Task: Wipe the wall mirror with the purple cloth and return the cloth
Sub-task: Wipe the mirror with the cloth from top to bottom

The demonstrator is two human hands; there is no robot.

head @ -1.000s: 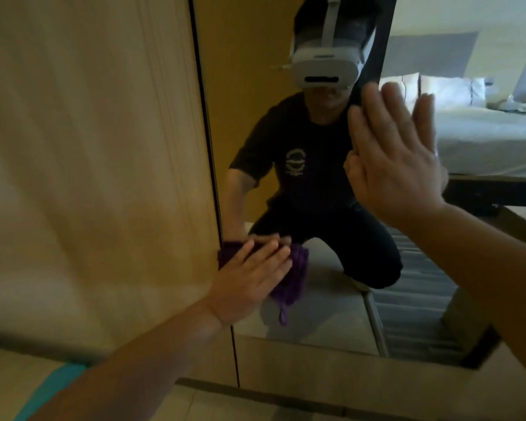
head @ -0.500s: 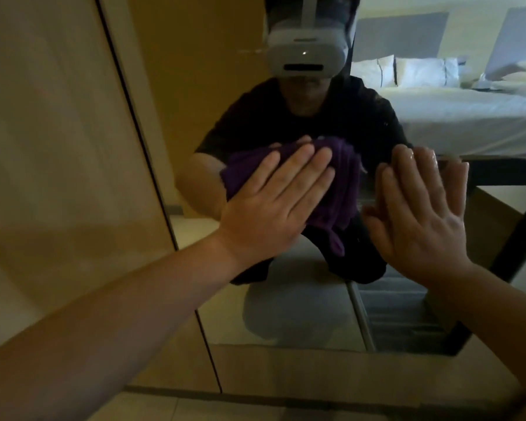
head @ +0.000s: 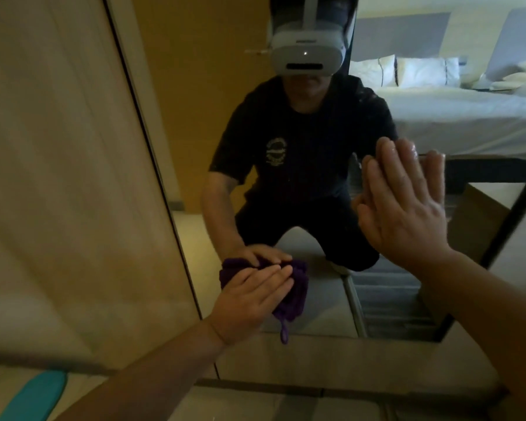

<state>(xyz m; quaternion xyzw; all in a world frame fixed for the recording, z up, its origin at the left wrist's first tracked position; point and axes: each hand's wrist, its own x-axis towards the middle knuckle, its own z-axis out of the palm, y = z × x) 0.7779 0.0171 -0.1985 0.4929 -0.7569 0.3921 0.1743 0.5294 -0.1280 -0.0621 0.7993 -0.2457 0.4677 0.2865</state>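
Purple cloth (head: 289,294) now sits low on the wall mirror (head: 322,287), near the glass's left edge and not far above its bottom edge; half a second ago it was pressed much higher, at chest height of the reflected figure, so it has been dragged down and to the left. The left hand (head: 249,302) lies flat over it, fingers (head: 271,276) extended and close together, palm pushing the fabric against the glass rather than pinching it. The forearm reaches up from the lower left of the view. The cloth is bunched into a thick, fuzzy wad that spills past the fingertips to the right, and a small hanging loop dangles from its lower edge, just over the mirror's bottom border. The right hand (head: 404,208) is open and holds nothing, its palm and spread fingers planted on the glass higher up and well to the right of the cloth, much where it was before. Wet shine shows on its fingertips. Around them, the mirror shows a crouching person in a dark shirt, wearing a white headset (head: 305,50), and a bed (head: 456,113) with pale pillows behind. Left of the mirror stands a light wooden panel (head: 67,177), and a teal strip (head: 34,396) lies on the floor at the lower left corner.
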